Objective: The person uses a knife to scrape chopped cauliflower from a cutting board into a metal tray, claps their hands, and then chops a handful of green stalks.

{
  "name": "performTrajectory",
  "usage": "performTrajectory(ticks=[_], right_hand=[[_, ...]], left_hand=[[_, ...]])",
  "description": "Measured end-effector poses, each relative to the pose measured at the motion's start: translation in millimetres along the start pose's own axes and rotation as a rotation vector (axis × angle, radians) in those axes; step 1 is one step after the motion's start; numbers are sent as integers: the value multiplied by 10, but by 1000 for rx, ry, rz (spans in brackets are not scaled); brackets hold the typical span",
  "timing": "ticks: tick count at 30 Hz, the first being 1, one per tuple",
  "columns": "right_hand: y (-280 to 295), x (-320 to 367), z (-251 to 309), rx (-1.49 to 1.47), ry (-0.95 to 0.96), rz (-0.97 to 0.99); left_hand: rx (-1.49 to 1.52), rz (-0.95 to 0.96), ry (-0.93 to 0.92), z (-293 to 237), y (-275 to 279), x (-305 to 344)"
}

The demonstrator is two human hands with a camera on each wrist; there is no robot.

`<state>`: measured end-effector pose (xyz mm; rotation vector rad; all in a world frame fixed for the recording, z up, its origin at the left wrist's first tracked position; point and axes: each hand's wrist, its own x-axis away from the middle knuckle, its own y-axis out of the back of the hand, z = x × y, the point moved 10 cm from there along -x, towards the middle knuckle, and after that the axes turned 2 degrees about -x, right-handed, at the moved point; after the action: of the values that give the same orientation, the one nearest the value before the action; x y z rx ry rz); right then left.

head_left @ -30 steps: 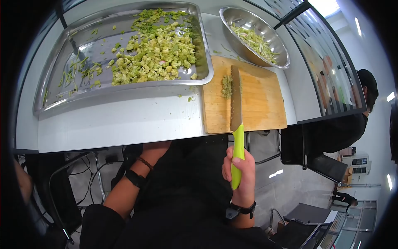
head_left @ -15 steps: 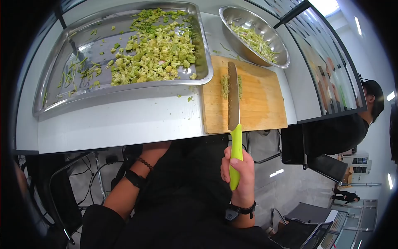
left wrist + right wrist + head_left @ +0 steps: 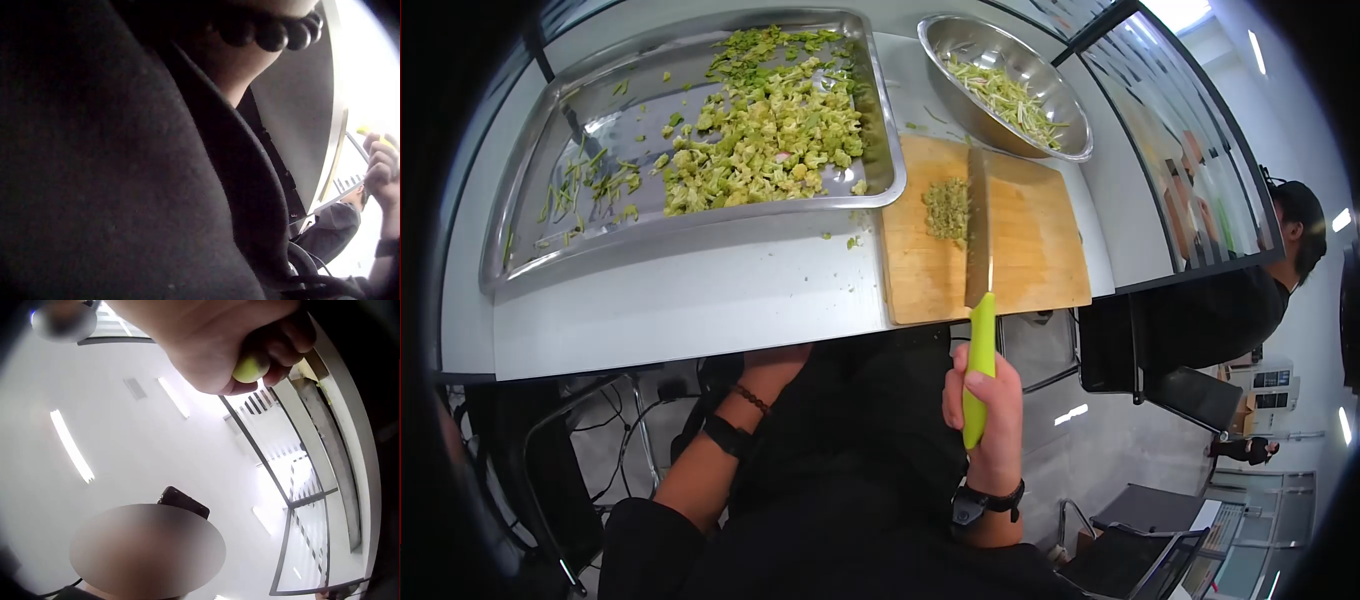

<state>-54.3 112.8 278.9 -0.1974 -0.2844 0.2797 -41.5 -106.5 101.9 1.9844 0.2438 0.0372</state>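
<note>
The right hand (image 3: 990,405) grips the lime-green handle of a knife (image 3: 980,340), whose long blade rests across a wooden cutting board (image 3: 1040,240). Finely chopped green bits (image 3: 946,212) lie in a small pile just left of the blade. In the right wrist view the curled fingers wrap the handle's round end (image 3: 251,366). The left arm hangs below the table edge; part of the left hand (image 3: 782,362) shows there, its fingers hidden under the table. Only a beaded wrist and dark cloth show close up in the left wrist view.
A steel tray (image 3: 700,212) with chopped cauliflower (image 3: 750,150) and greens stands left of the board. Behind the board is a steel bowl (image 3: 1000,130) of thin green strips. A seated person (image 3: 1230,310) is at the right, beyond a glass partition.
The knife first shifted slightly left over the chopped bits, then moved right, and the pile now lies wider on its left side. The left arm has stayed put.
</note>
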Motion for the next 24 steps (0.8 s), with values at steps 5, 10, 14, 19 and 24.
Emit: performTrajectory(ticks=[5, 10, 14, 19, 24], right_hand=[[50, -11, -1, -18, 5, -9], [84, 33, 47, -46, 16, -9], [123, -14, 48, -75, 62, -62], [112, -4, 102, -80, 73, -2], [41, -64, -9, -60, 16, 29]], left_hand=[[-33, -35, -58, -29, -12, 35], [-24, -30, -64, -74, 2, -3], [44, -28, -43, -62, -3, 22], [-30, 6, -40, -77, -13, 14], [20, 77, 9, -72, -27, -37]])
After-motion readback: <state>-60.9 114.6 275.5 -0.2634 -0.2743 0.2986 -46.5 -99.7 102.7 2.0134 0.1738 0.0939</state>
